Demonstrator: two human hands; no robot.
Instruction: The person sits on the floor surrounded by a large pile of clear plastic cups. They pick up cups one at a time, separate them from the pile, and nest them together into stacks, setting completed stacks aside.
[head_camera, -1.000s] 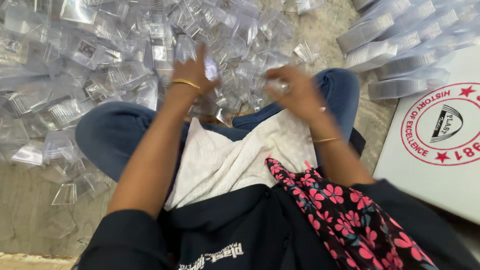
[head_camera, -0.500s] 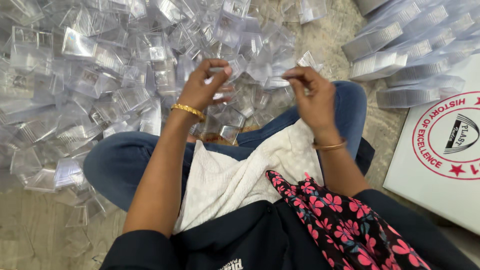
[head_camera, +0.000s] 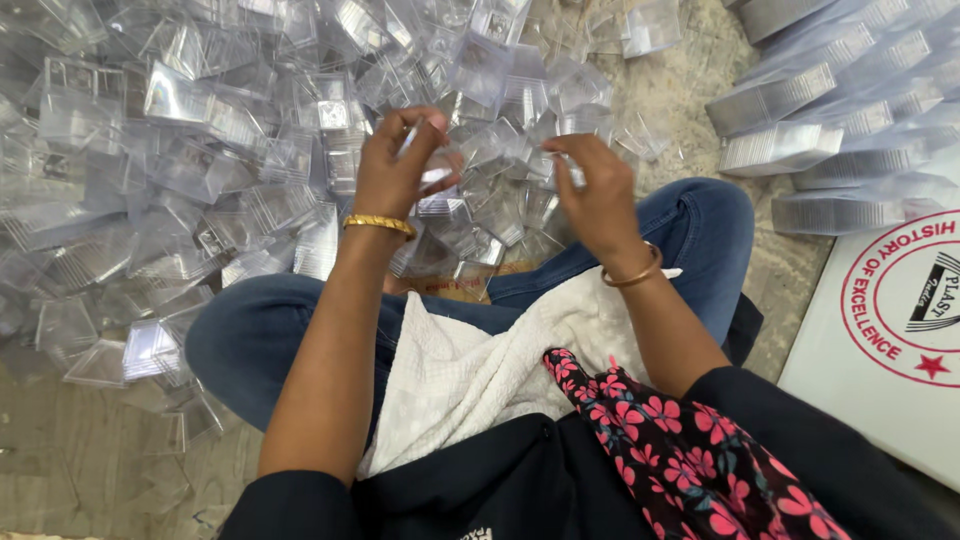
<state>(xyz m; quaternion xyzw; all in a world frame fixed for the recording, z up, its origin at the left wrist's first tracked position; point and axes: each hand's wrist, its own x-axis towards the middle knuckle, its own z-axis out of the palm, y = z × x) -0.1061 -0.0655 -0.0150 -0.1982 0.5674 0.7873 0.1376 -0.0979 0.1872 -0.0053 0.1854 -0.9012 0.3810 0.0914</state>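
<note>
I sit cross-legged on the floor in blue jeans with a white cloth (head_camera: 480, 370) on my lap. My left hand (head_camera: 400, 165), with a gold bangle at the wrist, is raised over the pile and pinches a small clear plastic box piece (head_camera: 437, 175). My right hand (head_camera: 590, 195), also with a bangle, is lifted beside it and its fingers close on another small clear plastic piece (head_camera: 560, 170). The two hands are a little apart. A large heap of clear plastic boxes (head_camera: 200, 170) spreads in front of my knees.
Stacks of nested clear plastic lids (head_camera: 800, 140) lie at the upper right. A white carton with a red round print (head_camera: 880, 320) sits on the right beside my knee. A black and pink flowered scarf (head_camera: 680, 450) hangs at my chest. Bare stone floor (head_camera: 90, 470) shows lower left.
Both hands have lifted off the heap and come toward me, each with a small clear piece pinched in the fingers. The view has drawn closer to the hands.
</note>
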